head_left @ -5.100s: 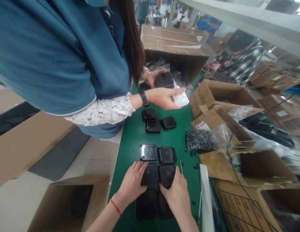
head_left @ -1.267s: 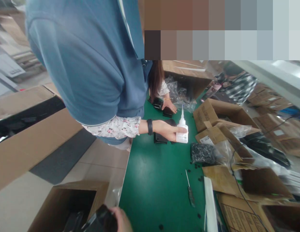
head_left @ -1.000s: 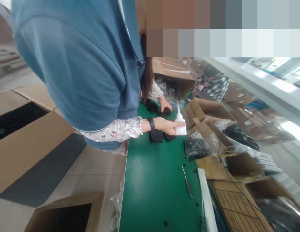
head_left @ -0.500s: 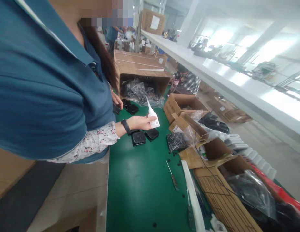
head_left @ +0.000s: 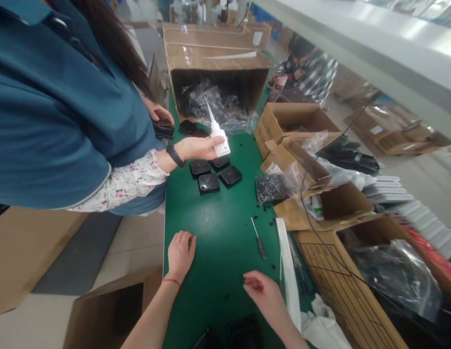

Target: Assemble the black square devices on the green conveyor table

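Note:
My left hand [head_left: 180, 254] rests on the green table [head_left: 207, 218] near its left edge, holding nothing, thumb apart from the fingers. To the right, my right hand [head_left: 262, 291] is loosely curled with a gap between thumb and fingers; nothing shows in it. A screwdriver [head_left: 261, 247] lies just beyond that hand, apart from it. Dark objects [head_left: 243, 332] sit at the bottom edge between my forearms, partly cut off. Farther out, several flat black square cases [head_left: 208, 184] lie grouped. Over them a co-worker's hand [head_left: 205, 147] holds a small white bottle with a long nozzle [head_left: 218, 138].
A large open carton [head_left: 218, 58] with bagged parts stands at the far end. Opened boxes [head_left: 298, 116] line the right side, beside a bag of black parts [head_left: 271, 188] and a white strip [head_left: 288, 271]. A shelf [head_left: 374, 43] overhangs the right. Another co-worker sits beyond.
The view has swung down, and both my hands have come into sight over the table. The co-worker still holds up the white bottle; more of the black cases show beneath it.

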Demonstrator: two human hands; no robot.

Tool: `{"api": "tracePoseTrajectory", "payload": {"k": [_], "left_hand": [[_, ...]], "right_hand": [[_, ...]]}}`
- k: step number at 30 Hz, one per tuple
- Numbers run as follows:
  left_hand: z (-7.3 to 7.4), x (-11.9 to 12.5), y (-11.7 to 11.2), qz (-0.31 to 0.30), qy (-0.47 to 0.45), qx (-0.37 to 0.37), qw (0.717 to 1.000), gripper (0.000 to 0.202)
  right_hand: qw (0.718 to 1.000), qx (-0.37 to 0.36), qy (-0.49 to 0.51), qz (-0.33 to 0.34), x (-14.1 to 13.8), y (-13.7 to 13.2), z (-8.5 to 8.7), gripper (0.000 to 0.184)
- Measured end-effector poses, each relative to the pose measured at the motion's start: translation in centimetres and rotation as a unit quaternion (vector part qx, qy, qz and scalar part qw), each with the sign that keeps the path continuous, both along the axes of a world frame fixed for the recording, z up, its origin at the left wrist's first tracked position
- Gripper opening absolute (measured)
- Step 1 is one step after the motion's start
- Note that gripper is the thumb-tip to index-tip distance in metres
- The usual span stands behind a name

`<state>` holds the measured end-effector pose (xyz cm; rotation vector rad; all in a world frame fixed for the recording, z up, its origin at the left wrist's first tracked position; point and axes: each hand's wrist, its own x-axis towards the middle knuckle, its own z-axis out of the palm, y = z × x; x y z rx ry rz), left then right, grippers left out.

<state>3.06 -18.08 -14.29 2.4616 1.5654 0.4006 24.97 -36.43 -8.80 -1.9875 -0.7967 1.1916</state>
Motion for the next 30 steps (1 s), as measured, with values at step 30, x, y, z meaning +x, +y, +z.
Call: {"api": "tracePoseTrajectory", "payload": {"k": [30], "left_hand": [[0.4, 1.9, 1.0, -0.010, 0.070, -0.011, 0.997, 0.048]], "right_hand": [[0.965, 0.120, -0.226, -0.063, 12.1, 13.4, -4.3, 0.027]]}}
